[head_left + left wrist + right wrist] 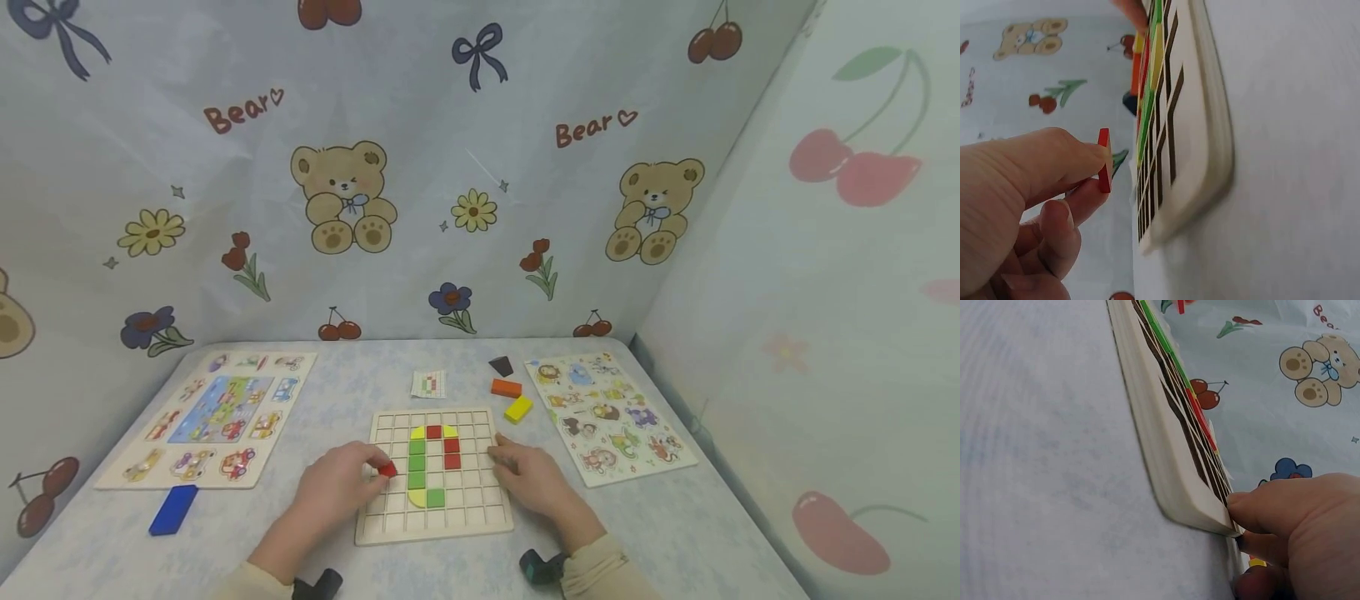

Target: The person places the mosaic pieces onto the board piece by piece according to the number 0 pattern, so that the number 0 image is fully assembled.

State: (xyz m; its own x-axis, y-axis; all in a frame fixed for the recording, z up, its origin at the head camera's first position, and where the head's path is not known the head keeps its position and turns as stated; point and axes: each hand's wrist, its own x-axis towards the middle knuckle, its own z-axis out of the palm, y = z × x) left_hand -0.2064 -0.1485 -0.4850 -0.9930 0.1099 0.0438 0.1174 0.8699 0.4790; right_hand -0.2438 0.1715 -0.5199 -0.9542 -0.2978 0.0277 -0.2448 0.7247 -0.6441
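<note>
A square wooden grid board lies flat in the middle of the table. On it, green tiles, red tiles and rounded yellow tiles form an open ring. Above the board's left side, my left hand pinches a red tile between thumb and finger; in the left wrist view this tile is apart from the board. At the board's right edge, my right hand grips the rim, its thumb on top and the other fingers at the side, partly hidden.
A small printed card lies behind the board. Black, orange and yellow boxes are at the back right. Picture puzzles flank the board, one left, one right. A blue box lies front left.
</note>
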